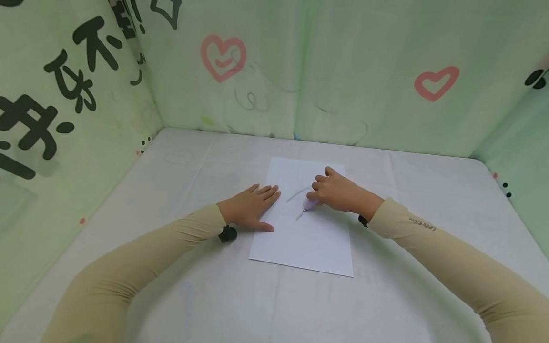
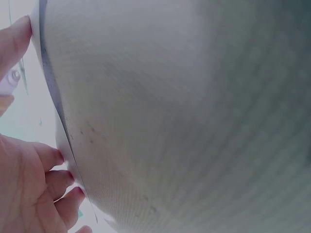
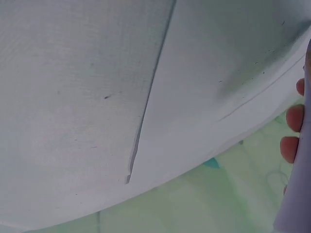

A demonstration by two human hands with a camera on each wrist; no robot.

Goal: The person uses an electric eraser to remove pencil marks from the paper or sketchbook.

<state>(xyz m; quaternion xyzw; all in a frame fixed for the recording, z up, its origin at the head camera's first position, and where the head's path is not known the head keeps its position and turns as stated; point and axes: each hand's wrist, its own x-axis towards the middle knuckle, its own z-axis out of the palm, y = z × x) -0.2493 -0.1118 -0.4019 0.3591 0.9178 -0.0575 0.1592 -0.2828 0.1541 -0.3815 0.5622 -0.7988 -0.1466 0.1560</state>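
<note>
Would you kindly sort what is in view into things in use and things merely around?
In use:
- white paper, pressed flat by the left hand
- pale purple pen, gripped by the right hand, tip on the paper

Merely around:
- white table
- green printed cloth walls

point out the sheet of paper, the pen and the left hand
sheet of paper (image 1: 306, 243), head view, bare lower part of the sheet
pen (image 1: 310, 205), head view, pale purple barrel below the right hand's fingers
left hand (image 1: 250, 209), head view, back of the hand
</note>
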